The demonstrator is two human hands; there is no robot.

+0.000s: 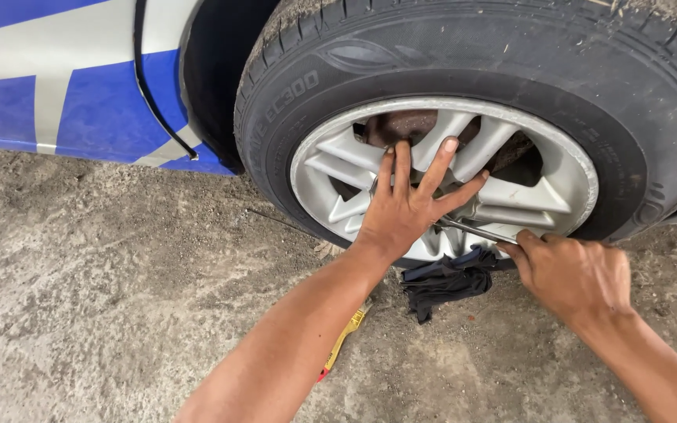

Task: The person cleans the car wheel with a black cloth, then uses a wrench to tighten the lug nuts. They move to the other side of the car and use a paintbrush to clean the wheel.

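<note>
My left hand (403, 210) lies flat, fingers spread, on the alloy wheel (511, 196) hub to brace it. My right hand (570, 272) closes round a thin metal tool (476, 230) reaching toward the hub; a dark rag (447, 280) lies below.

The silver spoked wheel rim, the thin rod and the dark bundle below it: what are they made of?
Silver spoked wheel rim: probably cast metal alloy, matte with a dull sheen. Thin rod in the right hand: looks like bare shiny metal. Dark bundle: soft cloth, folded and creased.
</note>
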